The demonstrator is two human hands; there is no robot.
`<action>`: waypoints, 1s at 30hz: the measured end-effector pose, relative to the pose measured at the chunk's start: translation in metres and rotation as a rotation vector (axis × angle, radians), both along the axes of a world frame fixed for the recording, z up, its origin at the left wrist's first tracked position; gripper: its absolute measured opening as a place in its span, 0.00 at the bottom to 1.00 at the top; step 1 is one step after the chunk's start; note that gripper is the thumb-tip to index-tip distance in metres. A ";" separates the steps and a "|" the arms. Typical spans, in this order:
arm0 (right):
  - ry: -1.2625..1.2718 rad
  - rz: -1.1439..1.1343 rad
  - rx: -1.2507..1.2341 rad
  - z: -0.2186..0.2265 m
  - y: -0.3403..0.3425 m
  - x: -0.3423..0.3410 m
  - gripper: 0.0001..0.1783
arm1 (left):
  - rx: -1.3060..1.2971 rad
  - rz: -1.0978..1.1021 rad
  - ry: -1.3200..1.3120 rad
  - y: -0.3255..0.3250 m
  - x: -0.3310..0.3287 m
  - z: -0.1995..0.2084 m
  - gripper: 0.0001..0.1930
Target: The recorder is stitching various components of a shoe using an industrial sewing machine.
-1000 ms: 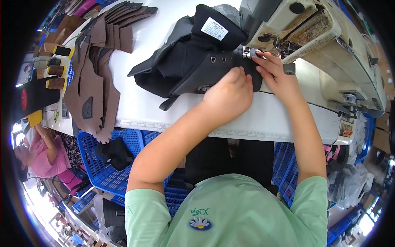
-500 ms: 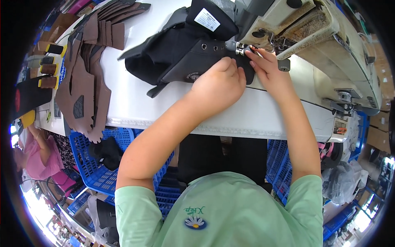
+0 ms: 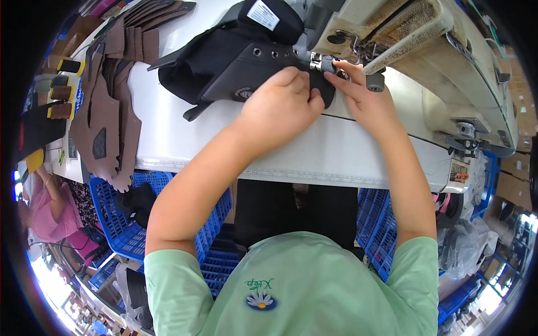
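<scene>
A black shoe upper (image 3: 224, 75) with metal eyelets and a pale label on its tongue lies on the white sewing table, its right end at the presser foot (image 3: 318, 61) of a sewing machine. My left hand (image 3: 280, 103) is closed on the upper's near edge, fingers curled on top and thumb toward the machine. Beside the presser foot is my right hand (image 3: 361, 95), its fingers stretched out and spread, the tips close to the foot and the upper's edge. No object shows in it. The needle cannot be made out.
The machine's arm (image 3: 431, 73) rises close over my right hand. Brown cut shoe pieces (image 3: 98, 123) are piled at left, beside thread spools (image 3: 63, 93). Blue plastic crates (image 3: 117, 224) stand below the table edge. A person in pink (image 3: 53, 210) sits at far left.
The upper and my left hand have shifted left and slightly away relative to the machine. My right hand stays by the presser foot, its fingers more spread. The whole view has slid a little.
</scene>
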State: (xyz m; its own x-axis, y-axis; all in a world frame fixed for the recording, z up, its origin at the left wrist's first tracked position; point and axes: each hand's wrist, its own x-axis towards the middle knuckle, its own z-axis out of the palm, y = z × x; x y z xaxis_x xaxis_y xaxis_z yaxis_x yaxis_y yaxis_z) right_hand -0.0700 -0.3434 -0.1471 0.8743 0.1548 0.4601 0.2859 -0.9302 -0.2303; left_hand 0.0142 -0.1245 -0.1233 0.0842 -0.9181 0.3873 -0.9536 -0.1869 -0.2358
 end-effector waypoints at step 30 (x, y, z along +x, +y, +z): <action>0.063 0.077 0.049 -0.009 -0.017 0.011 0.27 | -0.182 0.125 0.138 0.006 0.002 -0.008 0.11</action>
